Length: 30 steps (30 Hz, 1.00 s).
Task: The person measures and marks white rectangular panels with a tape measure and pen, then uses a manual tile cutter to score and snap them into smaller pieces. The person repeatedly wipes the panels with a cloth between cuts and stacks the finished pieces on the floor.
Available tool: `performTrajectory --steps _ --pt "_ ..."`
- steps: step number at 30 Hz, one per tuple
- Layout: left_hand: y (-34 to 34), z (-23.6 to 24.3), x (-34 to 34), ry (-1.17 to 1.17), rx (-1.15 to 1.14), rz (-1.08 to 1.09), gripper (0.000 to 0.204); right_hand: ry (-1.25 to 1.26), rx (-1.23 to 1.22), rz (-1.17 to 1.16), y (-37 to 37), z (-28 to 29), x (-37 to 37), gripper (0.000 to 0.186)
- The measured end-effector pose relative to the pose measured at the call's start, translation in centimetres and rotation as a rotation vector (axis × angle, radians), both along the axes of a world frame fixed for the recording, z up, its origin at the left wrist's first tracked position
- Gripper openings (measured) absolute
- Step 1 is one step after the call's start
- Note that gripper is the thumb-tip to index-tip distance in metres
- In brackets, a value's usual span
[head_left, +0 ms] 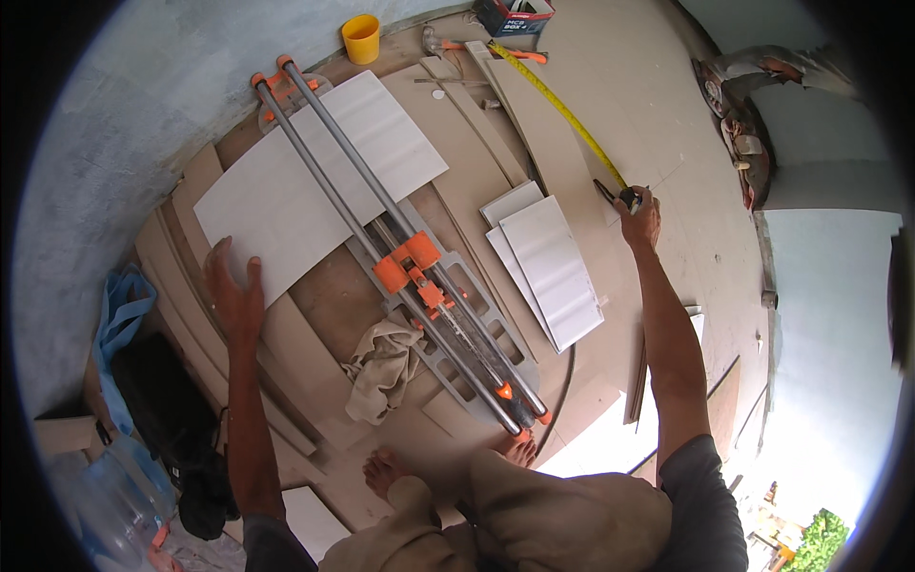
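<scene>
My right hand [642, 219] is closed around a tape measure [629, 198]. Its yellow blade [562, 110] runs out to the far left, over the floor, and ends near a hammer [477, 48]. My left hand [236, 291] has thumb and fingers apart at the near left edge of a large white tile [315, 167]; whether it touches the tile I cannot tell. That tile lies under the twin rails of a manual tile cutter [348, 186], whose orange carriage [408, 264] sits about midway along. Right of the cutter, several cut white tile pieces [553, 272] are stacked.
A yellow cup [361, 40] and a dark box [515, 17] stand at the far side. A crumpled cloth [383, 372] lies beside the cutter, near my feet. At left are a black bag [164, 396] and a clear plastic bottle [124, 491]. Long strips lie around the cutter.
</scene>
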State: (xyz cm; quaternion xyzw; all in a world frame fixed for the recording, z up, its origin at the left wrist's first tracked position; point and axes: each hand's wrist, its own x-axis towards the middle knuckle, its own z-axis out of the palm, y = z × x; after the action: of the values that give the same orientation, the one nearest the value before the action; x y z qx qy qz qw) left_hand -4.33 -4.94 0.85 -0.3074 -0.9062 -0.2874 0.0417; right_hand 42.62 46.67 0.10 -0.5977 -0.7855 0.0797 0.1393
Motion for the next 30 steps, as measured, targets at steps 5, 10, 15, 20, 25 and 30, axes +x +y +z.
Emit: performTrajectory --steps 5,10,15,20,25,30 --pt "-0.5 -0.4 0.4 0.020 -0.007 0.014 0.056 -0.038 0.054 0.020 -1.2 0.7 -0.2 0.055" --pt "-0.8 -0.5 0.7 -0.003 -0.003 0.031 0.057 0.010 0.309 0.293 -2.1 3.2 -1.8 0.055" --pt "-1.3 -0.6 1.9 -0.027 0.062 0.060 0.068 -0.024 0.194 0.790 -6.7 6.5 -11.5 0.059" --pt "-1.3 -0.8 1.9 -0.039 0.052 -0.004 0.090 -0.275 0.157 0.957 -7.5 5.0 -16.3 0.048" --pt "-2.0 0.5 1.6 -0.103 0.019 -0.033 0.114 -0.326 0.190 0.940 -8.7 6.4 -19.3 0.041" --pt "-2.0 0.3 1.4 -0.100 -0.089 -0.160 0.128 0.089 -0.323 0.876 -12.0 4.9 -24.5 0.044"
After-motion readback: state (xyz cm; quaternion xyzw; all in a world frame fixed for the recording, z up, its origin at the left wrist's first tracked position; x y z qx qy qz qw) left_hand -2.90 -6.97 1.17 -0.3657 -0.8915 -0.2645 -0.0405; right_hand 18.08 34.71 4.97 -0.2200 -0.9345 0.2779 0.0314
